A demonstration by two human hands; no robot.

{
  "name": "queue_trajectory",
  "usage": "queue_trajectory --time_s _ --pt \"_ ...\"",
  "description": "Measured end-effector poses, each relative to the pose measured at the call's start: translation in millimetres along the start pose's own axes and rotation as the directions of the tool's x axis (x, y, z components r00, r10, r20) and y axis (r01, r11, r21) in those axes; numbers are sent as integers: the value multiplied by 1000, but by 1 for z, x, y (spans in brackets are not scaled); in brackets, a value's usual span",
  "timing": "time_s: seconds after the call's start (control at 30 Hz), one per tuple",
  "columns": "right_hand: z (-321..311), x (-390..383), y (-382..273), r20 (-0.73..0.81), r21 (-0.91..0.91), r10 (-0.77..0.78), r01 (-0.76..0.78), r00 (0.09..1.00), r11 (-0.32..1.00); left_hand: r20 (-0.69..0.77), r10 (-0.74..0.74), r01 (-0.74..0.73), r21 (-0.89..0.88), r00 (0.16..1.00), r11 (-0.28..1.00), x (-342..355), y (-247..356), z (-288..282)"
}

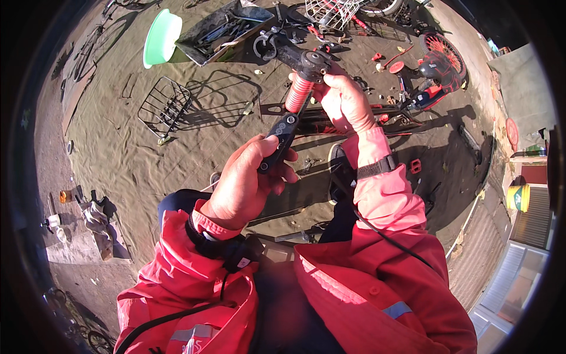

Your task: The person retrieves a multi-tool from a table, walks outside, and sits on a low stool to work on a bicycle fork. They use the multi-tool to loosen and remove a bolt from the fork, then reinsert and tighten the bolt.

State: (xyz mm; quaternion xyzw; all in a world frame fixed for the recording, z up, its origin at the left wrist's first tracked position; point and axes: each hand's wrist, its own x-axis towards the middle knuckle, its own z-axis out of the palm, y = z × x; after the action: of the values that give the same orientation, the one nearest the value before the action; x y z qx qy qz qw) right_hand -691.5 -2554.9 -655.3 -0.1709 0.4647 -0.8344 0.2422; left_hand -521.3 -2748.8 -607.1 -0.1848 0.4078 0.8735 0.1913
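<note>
Both hands hold a black metal bicycle part with a red coil spring (299, 94), raised above the ground cloth. My left hand (244, 177) is closed round its lower black arm (280, 141), with the thumb lying along it. My right hand (345, 103) grips the upper end, thumb by the round black joint (315, 64) and fingers partly hidden behind it. From that joint a black piece with an open clamp ring (265, 48) points up and left. Whether the lower arm is fixed to the spring I cannot tell.
A red-and-black bicycle frame (383, 112) lies beyond my hands, with a black saddle (439, 69) at right. A black wire basket (165, 107), a green basin (162, 39) and a tool tray (227, 32) are farther off. A red pedal (415, 166) lies right of my right forearm.
</note>
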Motion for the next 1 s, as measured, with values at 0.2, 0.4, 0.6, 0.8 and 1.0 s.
queue_trajectory --time_s 0.2,0.4,0.6,0.8,1.0 --pt "7 -2 -6 49 -36 0 2 999 999 -43 -6 8 34 999 999 7 -4 5" --pt "12 -10 -19 -14 -214 73 -75 997 974 -38 -5 7 50 999 999 5 -6 3" --pt "4 -1 -8 49 -111 47 -42 998 993 -35 -3 6 77 999 997 5 -7 6" --pt "-5 1 0 61 -8 28 -27 998 1000 -20 -6 7 48 1000 999 4 -9 11" --pt "-5 1 1 53 19 32 -33 998 999 -10 -30 30 24 999 999 2 -16 13"
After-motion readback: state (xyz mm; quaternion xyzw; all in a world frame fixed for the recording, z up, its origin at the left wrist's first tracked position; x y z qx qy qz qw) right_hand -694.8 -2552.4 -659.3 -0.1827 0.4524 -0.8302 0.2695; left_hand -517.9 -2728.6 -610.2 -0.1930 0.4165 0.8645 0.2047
